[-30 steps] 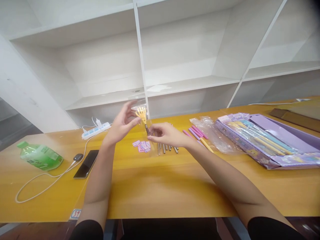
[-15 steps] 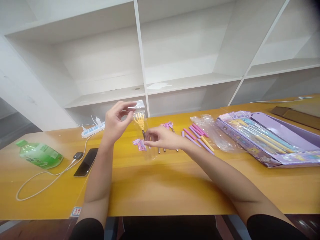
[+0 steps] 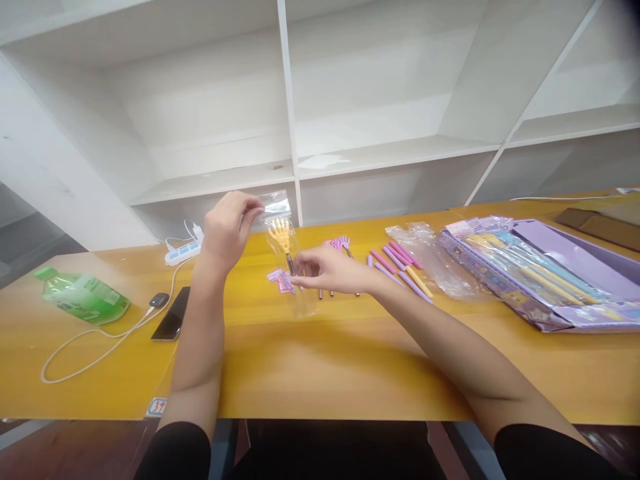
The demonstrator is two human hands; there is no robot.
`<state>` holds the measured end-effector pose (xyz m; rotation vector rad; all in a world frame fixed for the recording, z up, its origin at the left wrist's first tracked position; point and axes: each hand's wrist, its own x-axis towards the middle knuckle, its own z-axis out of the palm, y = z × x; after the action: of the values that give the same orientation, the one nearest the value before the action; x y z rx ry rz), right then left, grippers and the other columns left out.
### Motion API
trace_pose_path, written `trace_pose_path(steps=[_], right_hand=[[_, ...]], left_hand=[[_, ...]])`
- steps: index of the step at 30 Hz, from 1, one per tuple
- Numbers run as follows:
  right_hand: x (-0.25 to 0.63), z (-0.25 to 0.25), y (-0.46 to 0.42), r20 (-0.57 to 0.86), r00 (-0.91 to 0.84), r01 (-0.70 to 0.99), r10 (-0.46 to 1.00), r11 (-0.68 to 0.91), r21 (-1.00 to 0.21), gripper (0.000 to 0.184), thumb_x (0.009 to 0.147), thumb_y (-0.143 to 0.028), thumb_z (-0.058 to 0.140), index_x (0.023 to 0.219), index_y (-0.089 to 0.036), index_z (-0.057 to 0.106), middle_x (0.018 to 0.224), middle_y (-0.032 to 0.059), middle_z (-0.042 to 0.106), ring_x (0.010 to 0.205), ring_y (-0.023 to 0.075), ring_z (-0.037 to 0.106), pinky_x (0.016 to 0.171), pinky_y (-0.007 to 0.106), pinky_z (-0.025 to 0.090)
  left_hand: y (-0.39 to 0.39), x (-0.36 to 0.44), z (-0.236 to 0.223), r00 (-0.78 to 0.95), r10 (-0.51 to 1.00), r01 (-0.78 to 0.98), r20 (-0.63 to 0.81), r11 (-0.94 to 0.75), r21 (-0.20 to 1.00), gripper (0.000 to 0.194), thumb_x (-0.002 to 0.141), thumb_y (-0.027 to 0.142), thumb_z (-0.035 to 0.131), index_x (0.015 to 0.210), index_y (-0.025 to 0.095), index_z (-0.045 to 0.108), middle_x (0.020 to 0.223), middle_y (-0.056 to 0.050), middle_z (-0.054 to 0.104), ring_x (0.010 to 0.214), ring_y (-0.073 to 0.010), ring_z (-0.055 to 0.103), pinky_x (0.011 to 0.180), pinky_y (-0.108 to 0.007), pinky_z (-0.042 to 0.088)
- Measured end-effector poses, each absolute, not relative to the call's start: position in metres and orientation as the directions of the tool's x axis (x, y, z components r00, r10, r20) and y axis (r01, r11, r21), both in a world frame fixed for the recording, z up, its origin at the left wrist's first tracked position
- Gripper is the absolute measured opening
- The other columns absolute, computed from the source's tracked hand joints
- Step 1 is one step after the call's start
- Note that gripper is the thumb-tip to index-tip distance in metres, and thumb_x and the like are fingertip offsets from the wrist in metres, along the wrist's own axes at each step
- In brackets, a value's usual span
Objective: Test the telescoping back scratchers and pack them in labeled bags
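**Small yellow hand-shaped scratcher half in a clear sleeve, held over the counter**

Far left: green pouch [image 3: 83,298] lying flat on the yellow wooden counter [image 3: 320,360]. Next to it a dark phone [image 3: 171,323] with a white cable [image 3: 95,347] looping toward the front edge, and a white power strip [image 3: 183,253] at the back by the wall.

Left hand [image 3: 227,230], raised, fingers pinched on the top edge of a clear plastic sleeve [image 3: 290,257]. The sleeve hangs down from that pinch; a yellow hand-shaped scratcher [image 3: 281,235] sits inside its upper part, head up.

Right hand [image 3: 327,268], lower and just right of the sleeve, fingers closed on the scratcher's dark handle end through or at the sleeve; exact contact is too small to tell. Small pink labels [image 3: 280,280] lie on the counter just behind.

Further right: loose pink and purple scratchers [image 3: 400,267], some empty clear bags [image 3: 430,260], then a purple box [image 3: 545,280] of packed ones.

Risk, as a guess: the sleeve is thin and slick, held by one pinch only. It could slip free or crumple, and the scratcher could drop onto the loose ones below and scatter them.

Room: white open shelving [image 3: 300,133] behind the counter, bare walls, bright even light.
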<state>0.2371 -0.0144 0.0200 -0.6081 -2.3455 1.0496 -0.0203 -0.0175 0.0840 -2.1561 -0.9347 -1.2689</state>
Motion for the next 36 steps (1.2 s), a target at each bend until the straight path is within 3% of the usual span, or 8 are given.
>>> trace_pose_path(steps=[4, 11, 15, 18, 21, 25, 30, 36], right_hand=[[0.229, 0.012, -0.014, 0.183, -0.796, 0.306, 0.577, 0.644, -0.701, 0.023, 0.098, -0.038, 0.08, 0.089, -0.019, 0.071, 0.084, 0.0003, 0.076, 0.072, 0.0127, 0.066, 0.068, 0.025, 0.044], [0.201, -0.024, -0.006, 0.086, -0.873, 0.285, 0.48, 0.646, -0.708, 0.025, 0.092, -0.037, 0.088, 0.094, -0.017, 0.073, 0.088, 0.0034, 0.077, 0.08, 0.0161, 0.07, 0.073, 0.026, 0.049], [0.208, -0.039, 0.021, -0.005, -0.888, 0.304, 0.46, 0.579, -0.757, 0.044, 0.078, -0.036, 0.098, 0.114, -0.019, 0.08, 0.104, 0.0029, 0.081, 0.09, 0.0173, 0.075, 0.077, 0.025, 0.055], [0.214, -0.054, 0.045, 0.023, -0.813, 0.381, 0.581, 0.563, -0.733, 0.034, 0.091, -0.026, 0.084, 0.123, -0.018, 0.079, 0.114, 0.007, 0.081, 0.093, 0.0181, 0.075, 0.086, 0.029, 0.058], [0.209, -0.077, 0.058, 0.147, -0.673, 0.477, 0.725, 0.576, -0.664, 0.033, 0.101, -0.012, 0.063, 0.132, -0.013, 0.073, 0.137, 0.0172, 0.072, 0.118, 0.024, 0.072, 0.108, 0.039, 0.053], [0.195, -0.107, 0.056, 0.234, -0.608, 0.535, 0.758, 0.61, -0.585, 0.041, 0.107, -0.022, 0.062, 0.147, -0.015, 0.065, 0.154, 0.0207, 0.061, 0.14, 0.0315, 0.063, 0.12, 0.046, 0.045], [0.186, -0.13, 0.054, 0.213, -0.628, 0.561, 0.748, 0.625, -0.543, 0.047, 0.107, -0.028, 0.067, 0.152, -0.016, 0.061, 0.155, 0.02, 0.063, 0.138, 0.0339, 0.066, 0.113, 0.042, 0.05], [0.185, -0.135, 0.064, 0.226, -0.627, 0.558, 0.746, 0.632, -0.537, 0.046, 0.101, -0.022, 0.073, 0.145, -0.013, 0.065, 0.144, 0.0185, 0.067, 0.133, 0.0298, 0.065, 0.115, 0.039, 0.048]], left_hand=[[-0.01, -0.016, 0.081, 0.257, 0.371, 0.742, 0.892, -0.667, 0.063, 0.015, 0.113, 0.025, 0.054, 0.102, 0.022, 0.063, 0.115, -0.009, 0.074, 0.099, -0.0182, 0.073, 0.083, -0.032, 0.06], [-0.019, -0.018, 0.082, 0.285, 0.694, 0.661, 0.661, -0.642, 0.388, 0.008, 0.106, 0.019, 0.056, 0.107, 0.024, 0.063, 0.081, 0.002, 0.069, 0.065, -0.0125, 0.066, 0.068, -0.028, 0.055], [-0.024, -0.019, 0.086, 0.402, 0.691, 0.651, 0.601, -0.677, 0.343, 0.022, 0.101, 0.015, 0.051, 0.094, 0.022, 0.071, 0.089, -0.002, 0.071, 0.069, -0.0136, 0.067, 0.067, -0.029, 0.055], [-0.025, -0.019, 0.088, 0.419, 0.692, 0.662, 0.588, -0.676, 0.323, 0.029, 0.096, 0.013, 0.05, 0.09, 0.022, 0.077, 0.093, -0.003, 0.073, 0.067, -0.013, 0.067, 0.065, -0.028, 0.054], [-0.027, -0.019, 0.089, 0.39, 0.712, 0.643, 0.585, -0.665, 0.381, 0.03, 0.095, 0.013, 0.051, 0.091, 0.022, 0.08, 0.092, -0.004, 0.074, 0.068, -0.0128, 0.068, 0.062, -0.027, 0.053], [-0.032, -0.018, 0.091, 0.379, 0.717, 0.594, 0.585, -0.673, 0.44, 0.027, 0.096, 0.016, 0.055, 0.09, 0.022, 0.081, 0.093, -0.005, 0.075, 0.073, -0.014, 0.069, 0.065, -0.028, 0.056], [-0.039, -0.017, 0.093, 0.389, 0.69, 0.596, 0.611, -0.694, 0.404, 0.011, 0.097, 0.028, 0.073, 0.094, 0.022, 0.082, 0.097, -0.005, 0.076, 0.084, -0.0154, 0.072, 0.075, -0.028, 0.062], [-0.042, -0.017, 0.093, 0.41, 0.667, 0.595, 0.621, -0.712, 0.373, 0.011, 0.099, 0.029, 0.071, 0.099, 0.024, 0.081, 0.1, -0.006, 0.075, 0.083, -0.016, 0.072, 0.075, -0.03, 0.062]])
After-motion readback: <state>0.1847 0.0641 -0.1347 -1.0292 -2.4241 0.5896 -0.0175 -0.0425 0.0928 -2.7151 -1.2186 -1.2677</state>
